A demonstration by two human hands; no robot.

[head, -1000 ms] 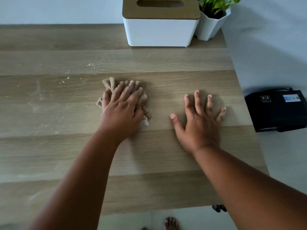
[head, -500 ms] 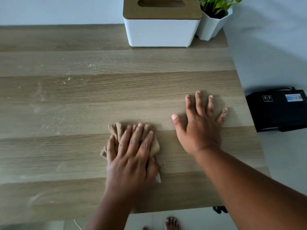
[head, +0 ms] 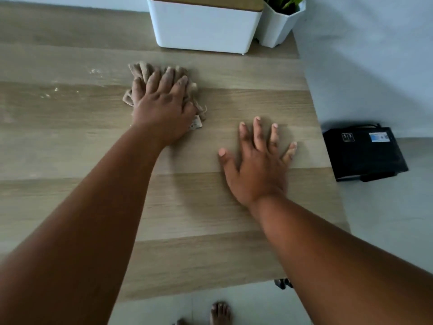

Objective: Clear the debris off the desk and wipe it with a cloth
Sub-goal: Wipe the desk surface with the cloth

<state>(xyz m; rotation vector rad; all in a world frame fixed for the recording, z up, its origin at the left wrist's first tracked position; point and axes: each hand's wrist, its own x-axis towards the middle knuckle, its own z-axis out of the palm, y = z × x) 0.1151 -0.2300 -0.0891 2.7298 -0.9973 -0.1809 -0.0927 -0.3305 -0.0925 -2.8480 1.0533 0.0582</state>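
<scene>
A crumpled tan cloth (head: 143,72) lies on the wooden desk (head: 70,141), a little in front of the white box. My left hand (head: 164,106) presses flat on the cloth, fingers straight and spread, covering most of it. My right hand (head: 255,165) rests flat on the bare desk to the right, fingers spread, holding nothing. White specks of debris (head: 93,71) and faint smears (head: 48,92) lie on the desk to the left of the cloth.
A white box with a wooden lid (head: 203,26) and a white plant pot (head: 278,24) stand at the desk's far edge. The desk's right edge runs just beyond my right hand; a black device (head: 365,153) sits on the floor below. My toes (head: 220,311) show under the near edge.
My left hand pulled the cloth toward the near edge, then pushed it back away toward the white box. My right hand has stayed flat in the same spot.
</scene>
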